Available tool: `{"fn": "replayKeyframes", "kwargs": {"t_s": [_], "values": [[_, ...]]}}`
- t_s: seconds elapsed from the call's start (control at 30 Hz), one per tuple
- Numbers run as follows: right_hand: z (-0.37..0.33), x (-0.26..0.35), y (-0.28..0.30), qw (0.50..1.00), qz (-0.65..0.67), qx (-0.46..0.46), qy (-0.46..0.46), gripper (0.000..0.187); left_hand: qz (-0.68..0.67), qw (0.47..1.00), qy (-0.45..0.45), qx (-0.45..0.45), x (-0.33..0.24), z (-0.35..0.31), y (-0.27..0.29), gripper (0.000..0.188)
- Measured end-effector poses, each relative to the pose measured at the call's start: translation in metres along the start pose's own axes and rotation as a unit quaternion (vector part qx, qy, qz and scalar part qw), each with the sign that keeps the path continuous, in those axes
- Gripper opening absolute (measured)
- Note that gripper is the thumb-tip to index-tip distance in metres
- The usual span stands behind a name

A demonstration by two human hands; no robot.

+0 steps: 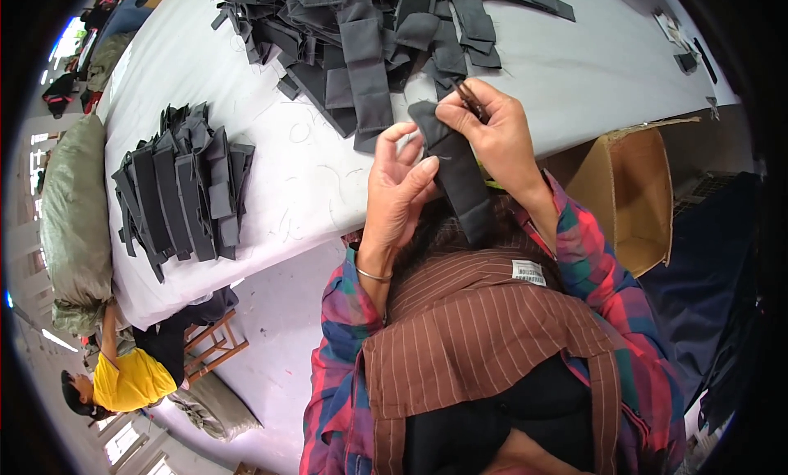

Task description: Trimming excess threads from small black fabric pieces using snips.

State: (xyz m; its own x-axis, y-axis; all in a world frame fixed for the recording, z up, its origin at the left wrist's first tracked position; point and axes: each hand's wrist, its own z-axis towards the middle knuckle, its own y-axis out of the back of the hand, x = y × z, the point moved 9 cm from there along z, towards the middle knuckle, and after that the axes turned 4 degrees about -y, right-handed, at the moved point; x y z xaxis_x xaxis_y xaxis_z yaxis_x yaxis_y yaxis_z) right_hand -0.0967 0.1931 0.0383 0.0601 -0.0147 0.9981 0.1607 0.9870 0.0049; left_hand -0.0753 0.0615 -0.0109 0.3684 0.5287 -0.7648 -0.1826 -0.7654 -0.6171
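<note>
A dark grey fabric strip (462, 180) hangs at a slant in front of my chest, near the table's front edge. My left hand (398, 184) pinches its left edge between thumb and fingers. At the strip's upper end, my right hand (498, 134) is closed, its thumb and forefinger against the cloth. Out of that same hand stick the narrow dark prongs of what look like thread snips (469, 100); the rest is hidden in the palm. Just beyond my hands lies a loose heap of similar dark strips (361, 48).
A neater stack of dark strips (182, 184) lies on the left of the white-covered table (279, 155). An open cardboard box (644, 196) stands to my right, beside dark blue cloth (706, 270). At left are a bulky greenish sack (74, 221) and a person in yellow (131, 383) near a wooden stool (215, 344).
</note>
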Motion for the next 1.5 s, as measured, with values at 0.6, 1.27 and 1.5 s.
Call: {"fn": "replayKeyframes", "kwargs": {"t_s": [0.6,1.27,1.5], "values": [[-0.014,-0.042,0.005,0.954,0.247,-0.073,-0.153,0.01,0.375,0.915,-0.131,-0.07,-0.028,-0.028,-0.009,0.027],[-0.023,-0.02,-0.002,0.996,-0.018,-0.09,0.007,0.016,0.136,0.986,0.026,-0.092,0.008,-0.028,0.021,0.017],[-0.013,-0.031,0.002,0.996,0.039,0.004,-0.08,0.013,0.095,0.988,0.053,-0.109,0.008,-0.026,0.024,0.013]]}}
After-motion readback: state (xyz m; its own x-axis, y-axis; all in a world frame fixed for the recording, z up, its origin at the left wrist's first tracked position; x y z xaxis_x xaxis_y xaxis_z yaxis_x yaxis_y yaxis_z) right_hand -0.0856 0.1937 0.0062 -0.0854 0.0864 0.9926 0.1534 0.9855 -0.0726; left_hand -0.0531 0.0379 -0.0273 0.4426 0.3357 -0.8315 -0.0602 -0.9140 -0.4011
